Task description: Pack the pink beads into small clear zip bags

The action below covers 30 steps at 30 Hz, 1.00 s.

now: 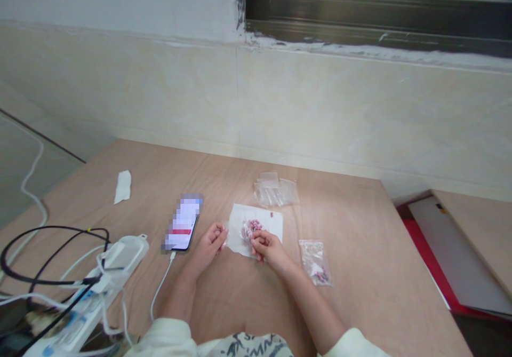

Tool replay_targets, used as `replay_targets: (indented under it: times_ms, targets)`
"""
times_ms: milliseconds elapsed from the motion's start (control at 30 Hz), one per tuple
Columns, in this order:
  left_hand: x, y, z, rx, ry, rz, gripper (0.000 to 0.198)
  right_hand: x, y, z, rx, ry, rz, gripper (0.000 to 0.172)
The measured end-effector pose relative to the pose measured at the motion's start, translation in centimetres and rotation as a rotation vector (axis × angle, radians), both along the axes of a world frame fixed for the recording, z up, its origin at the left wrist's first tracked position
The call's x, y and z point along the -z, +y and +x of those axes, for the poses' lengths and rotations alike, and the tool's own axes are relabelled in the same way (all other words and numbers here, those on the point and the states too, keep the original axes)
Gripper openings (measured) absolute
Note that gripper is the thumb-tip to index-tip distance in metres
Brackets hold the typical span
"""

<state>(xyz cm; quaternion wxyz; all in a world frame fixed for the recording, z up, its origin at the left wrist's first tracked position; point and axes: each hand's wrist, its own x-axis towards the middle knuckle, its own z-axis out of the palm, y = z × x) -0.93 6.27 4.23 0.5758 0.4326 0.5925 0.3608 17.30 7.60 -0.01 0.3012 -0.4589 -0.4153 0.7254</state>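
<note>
My left hand (212, 244) is closed at the left edge of a white sheet of paper (236, 214). Its fingers pinch a small clear plastic bag (225, 235), only partly visible. On the paper lies a heap of small pink bead-like pieces (254, 224), with shiny clear bits on its left side; one more pink piece (272, 214) sits apart near the upper right corner. Over the heap's lower edge, my right hand (269, 247) is closed with thumb and fingertips together. What those fingertips hold is too small to make out.
Behind the paper lie several clear plastic bags (276, 190). To the right is a bag with pink pieces inside (315, 262). A charging phone (184, 222) lies to the left, near a power strip (120, 263) with tangled cables. A white scrap (123, 186) lies farther back.
</note>
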Motion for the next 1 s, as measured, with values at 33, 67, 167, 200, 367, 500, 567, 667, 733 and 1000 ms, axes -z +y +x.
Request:
replay_targets:
  times_ms: [33, 67, 167, 200, 367, 500, 567, 667, 733, 1000]
  targets:
    - [-0.3, 0.1, 0.1, 0.003, -0.013, 0.002, 0.028, 0.0, 0.0, 0.0, 0.007, 0.002, -0.002, 0.039]
    - [-0.5, 0.1, 0.2, 0.004, -0.024, 0.001, 0.028, 0.0, 0.0, 0.0, 0.015, 0.003, -0.005, 0.04]
    - [-1.0, 0.2, 0.4, -0.003, -0.042, -0.006, 0.027, -0.1, 0.0, 0.1, 0.025, 0.008, -0.014, 0.04]
    - [-1.1, 0.2, 0.4, -0.004, -0.044, -0.006, 0.027, -0.1, 0.0, 0.1, 0.023, 0.012, -0.018, 0.041]
    - [-1.3, 0.2, 0.4, 0.005, -0.043, -0.014, 0.028, -0.2, -0.1, 0.2, 0.018, 0.037, -0.026, 0.041]
    - [-1.5, 0.2, 0.5, -0.012, -0.049, -0.021, 0.03, -0.5, -0.1, 0.3, 0.017, 0.053, -0.04, 0.043]
    - [-1.6, 0.2, 0.6, -0.014, -0.059, -0.011, 0.029, -0.7, -0.2, 0.3, 0.014, 0.059, -0.044, 0.045]
    - [-1.7, 0.2, 0.5, -0.005, -0.084, 0.0, 0.027, -1.0, -0.2, 0.4, 0.02, 0.074, -0.053, 0.049]
    - [-1.9, 0.2, 0.5, 0.001, -0.094, 0.005, 0.027, -1.3, -0.2, 0.4, 0.022, 0.087, -0.062, 0.052]
    - [-2.7, -0.6, 0.3, 0.095, -0.109, 0.017, 0.024, -3.1, -0.2, 0.6, 0.114, 0.14, -0.116, 0.041]
